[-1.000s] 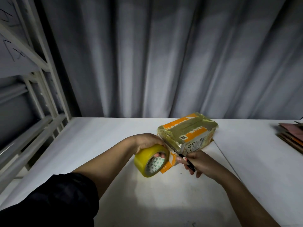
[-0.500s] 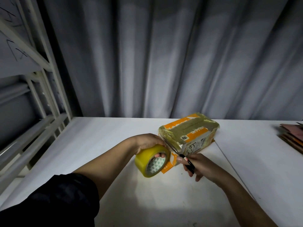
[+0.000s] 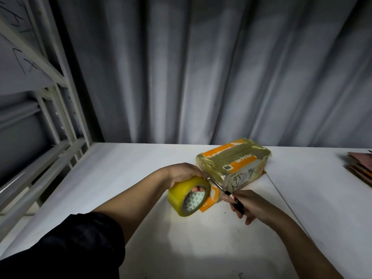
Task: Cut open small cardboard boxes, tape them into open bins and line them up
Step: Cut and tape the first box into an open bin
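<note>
Head view: left hand point(image 3: 182, 174) grips yellow tape roll point(image 3: 188, 196); right hand point(image 3: 251, 206) pinches black-handled cutter point(image 3: 231, 197), blade at near edge of tape-wrapped orange cardboard box point(image 3: 233, 163); white table point(image 3: 124, 178).

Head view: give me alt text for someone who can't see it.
A person's left hand grips a yellow tape roll beside a tape-wrapped cardboard box on a white table, while the right hand holds scissors at the box's near corner.

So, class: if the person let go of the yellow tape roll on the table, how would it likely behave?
The tape roll is round and held on its rim, so it would probably roll or topple flat. Its thick winding suggests some weight. The left hand hooks fingers through the core, which likely gives a secure hold.
</note>
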